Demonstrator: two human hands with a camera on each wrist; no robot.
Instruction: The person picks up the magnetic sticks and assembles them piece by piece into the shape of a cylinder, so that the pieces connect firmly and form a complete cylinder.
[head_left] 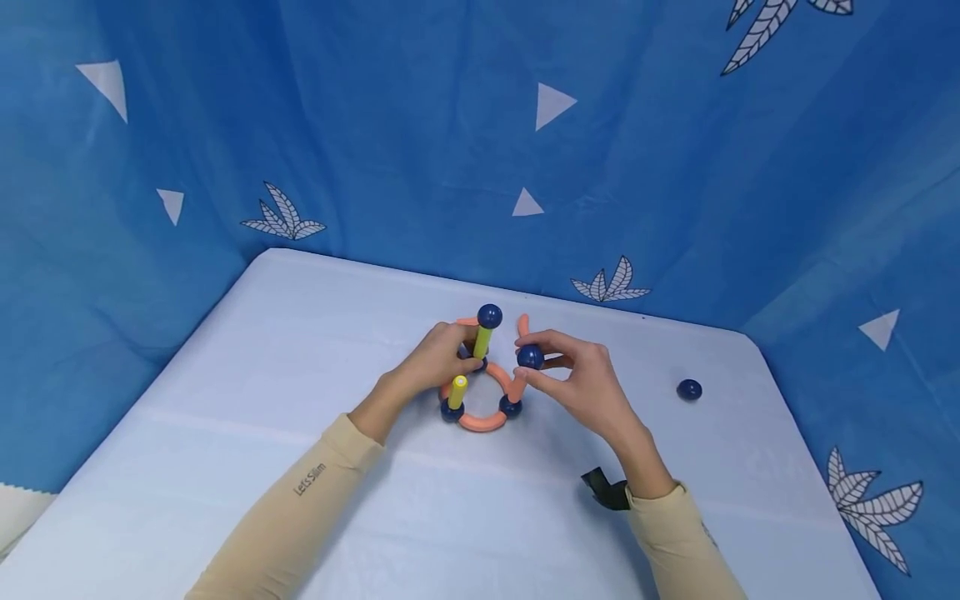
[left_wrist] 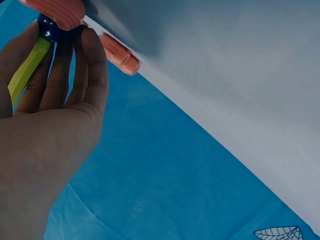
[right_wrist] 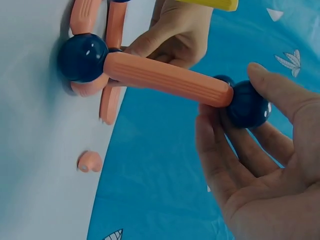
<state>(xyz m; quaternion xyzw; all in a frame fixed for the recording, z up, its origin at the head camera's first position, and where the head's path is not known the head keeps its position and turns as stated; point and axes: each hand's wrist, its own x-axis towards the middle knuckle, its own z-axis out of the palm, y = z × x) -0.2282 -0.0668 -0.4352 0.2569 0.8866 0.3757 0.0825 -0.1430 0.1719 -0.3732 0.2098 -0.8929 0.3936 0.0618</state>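
Note:
On the white table, curved coral sticks (head_left: 482, 423) and dark blue balls form a ring. My left hand (head_left: 444, 354) grips a blue ball (left_wrist: 50, 29) at the ring's far side, where a yellow-green stick (head_left: 482, 342) rises to another blue ball (head_left: 490, 316). My right hand (head_left: 581, 379) pinches a blue ball (right_wrist: 248, 104) at the upper end of a straight coral stick (right_wrist: 167, 79). That stick's lower end meets a ring ball (right_wrist: 82, 57). A second yellow-green stick (head_left: 457, 392) stands on the front-left ring ball (head_left: 452, 410), its top bare.
A loose blue ball (head_left: 689, 389) lies on the table (head_left: 480, 533) to the right. Behind the ring lies a separate coral piece (head_left: 523, 323). A black strap (head_left: 606, 490) hangs by my right wrist. Blue patterned cloth (head_left: 420, 150) stands behind and beside the table.

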